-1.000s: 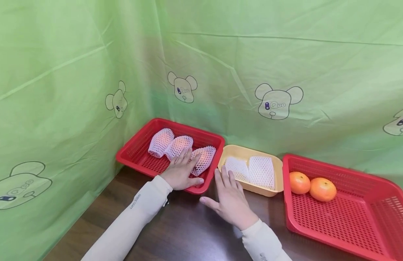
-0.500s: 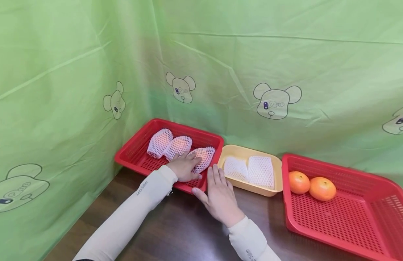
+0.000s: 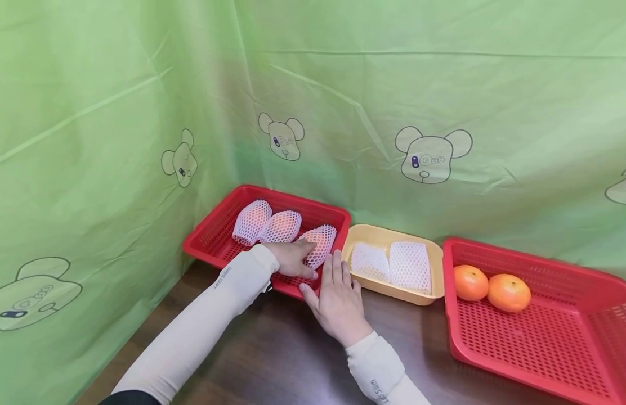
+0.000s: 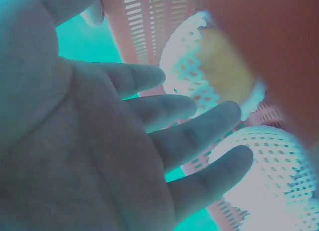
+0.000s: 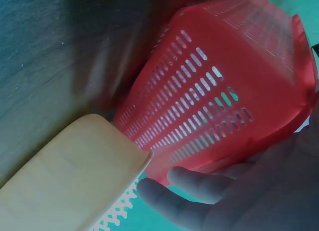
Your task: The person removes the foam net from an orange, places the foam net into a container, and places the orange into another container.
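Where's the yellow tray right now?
In the head view, the yellow tray sits right of centre, between the left red basket and the right red basket, just up-right of the right hand. The right wrist view shows it at lower left.

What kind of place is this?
Perhaps a curtained-off fruit-packing corner: a green printed curtain hangs along two sides of a wood-grain table, where a red plastic basket holds three foam-netted fruits.
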`<state>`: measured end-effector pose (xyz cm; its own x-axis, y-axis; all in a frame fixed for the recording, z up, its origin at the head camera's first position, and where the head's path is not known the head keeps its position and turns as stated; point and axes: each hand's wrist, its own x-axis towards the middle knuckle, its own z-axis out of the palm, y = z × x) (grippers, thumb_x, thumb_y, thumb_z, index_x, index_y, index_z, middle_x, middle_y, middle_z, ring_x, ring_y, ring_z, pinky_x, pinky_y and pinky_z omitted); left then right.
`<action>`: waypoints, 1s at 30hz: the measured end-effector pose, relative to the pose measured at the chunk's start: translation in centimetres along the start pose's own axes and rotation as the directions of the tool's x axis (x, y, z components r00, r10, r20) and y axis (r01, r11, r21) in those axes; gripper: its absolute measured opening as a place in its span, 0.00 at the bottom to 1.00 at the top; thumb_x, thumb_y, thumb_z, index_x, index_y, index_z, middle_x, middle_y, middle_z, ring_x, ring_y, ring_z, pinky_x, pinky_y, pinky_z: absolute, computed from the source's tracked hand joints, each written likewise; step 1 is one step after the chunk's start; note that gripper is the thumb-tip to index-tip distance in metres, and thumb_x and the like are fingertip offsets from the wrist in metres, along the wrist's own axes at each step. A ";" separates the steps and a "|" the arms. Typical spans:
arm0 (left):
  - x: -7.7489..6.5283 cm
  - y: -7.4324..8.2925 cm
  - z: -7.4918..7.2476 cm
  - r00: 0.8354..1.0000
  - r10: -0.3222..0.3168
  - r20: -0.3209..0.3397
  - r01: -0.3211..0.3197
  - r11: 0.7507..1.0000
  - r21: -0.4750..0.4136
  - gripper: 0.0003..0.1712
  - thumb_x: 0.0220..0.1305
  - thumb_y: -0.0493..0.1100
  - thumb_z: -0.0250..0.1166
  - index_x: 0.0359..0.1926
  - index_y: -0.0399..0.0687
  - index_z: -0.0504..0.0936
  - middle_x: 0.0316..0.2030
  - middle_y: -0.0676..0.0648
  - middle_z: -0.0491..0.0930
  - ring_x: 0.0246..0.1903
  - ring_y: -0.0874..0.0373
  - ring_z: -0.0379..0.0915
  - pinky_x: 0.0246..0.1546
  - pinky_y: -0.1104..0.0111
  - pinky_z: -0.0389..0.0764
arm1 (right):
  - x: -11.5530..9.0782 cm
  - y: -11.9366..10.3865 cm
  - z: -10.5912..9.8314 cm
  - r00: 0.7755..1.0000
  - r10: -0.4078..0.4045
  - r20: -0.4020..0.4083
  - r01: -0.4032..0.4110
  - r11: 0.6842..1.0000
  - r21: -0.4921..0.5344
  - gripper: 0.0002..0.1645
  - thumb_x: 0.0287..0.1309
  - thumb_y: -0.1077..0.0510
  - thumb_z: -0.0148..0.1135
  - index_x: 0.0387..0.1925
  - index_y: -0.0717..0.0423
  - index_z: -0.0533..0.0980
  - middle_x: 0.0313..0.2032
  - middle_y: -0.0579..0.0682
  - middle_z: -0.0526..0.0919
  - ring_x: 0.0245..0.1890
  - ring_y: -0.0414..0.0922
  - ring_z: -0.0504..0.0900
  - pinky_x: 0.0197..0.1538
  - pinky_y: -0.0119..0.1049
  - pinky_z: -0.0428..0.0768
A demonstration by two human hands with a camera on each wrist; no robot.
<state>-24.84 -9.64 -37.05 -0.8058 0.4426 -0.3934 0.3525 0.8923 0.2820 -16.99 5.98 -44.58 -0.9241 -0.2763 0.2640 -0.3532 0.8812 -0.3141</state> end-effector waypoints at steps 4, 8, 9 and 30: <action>0.4 0.7 -0.7 0.999 -0.028 0.044 0.025 0.998 0.066 0.49 0.69 0.61 0.62 0.80 0.46 0.51 0.78 0.39 0.50 0.77 0.50 0.43 0.73 0.55 0.50 | 0.0 0.1 0.0 1.000 0.005 0.011 -0.005 1.000 0.004 0.53 0.67 0.32 0.54 0.75 0.68 0.56 0.76 0.65 0.54 0.70 0.68 0.60 0.62 0.67 0.67; 1.8 1.0 -1.5 0.997 -0.072 0.031 0.067 0.988 0.136 0.50 0.69 0.60 0.61 0.80 0.43 0.50 0.77 0.38 0.53 0.76 0.48 0.46 0.72 0.55 0.54 | 0.0 0.1 0.1 1.000 0.000 0.007 0.000 1.000 0.001 0.53 0.68 0.31 0.52 0.75 0.68 0.56 0.76 0.65 0.54 0.69 0.68 0.63 0.61 0.67 0.67; 2.3 0.9 -1.7 0.997 -0.080 0.016 0.077 0.986 0.145 0.50 0.70 0.59 0.61 0.80 0.41 0.49 0.76 0.38 0.54 0.75 0.48 0.48 0.72 0.56 0.55 | 0.0 0.1 0.1 1.000 0.000 0.007 0.000 1.000 0.001 0.53 0.68 0.31 0.52 0.75 0.68 0.56 0.76 0.65 0.54 0.69 0.68 0.63 0.61 0.66 0.68; 9.4 -3.9 0.4 0.957 -0.023 -0.290 0.067 0.988 0.142 0.48 0.56 0.70 0.70 0.64 0.43 0.66 0.60 0.41 0.76 0.64 0.46 0.69 0.69 0.52 0.54 | -0.1 0.2 0.6 1.000 0.017 -0.004 -0.017 0.999 0.039 0.53 0.68 0.32 0.51 0.76 0.67 0.55 0.77 0.63 0.51 0.68 0.64 0.66 0.60 0.65 0.70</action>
<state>-33.61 -8.91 -42.21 -0.9171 0.3772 -0.1294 0.3617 0.9235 0.1279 -17.12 5.97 -45.21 -0.9294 -0.2595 0.2626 -0.3430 0.8700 -0.3541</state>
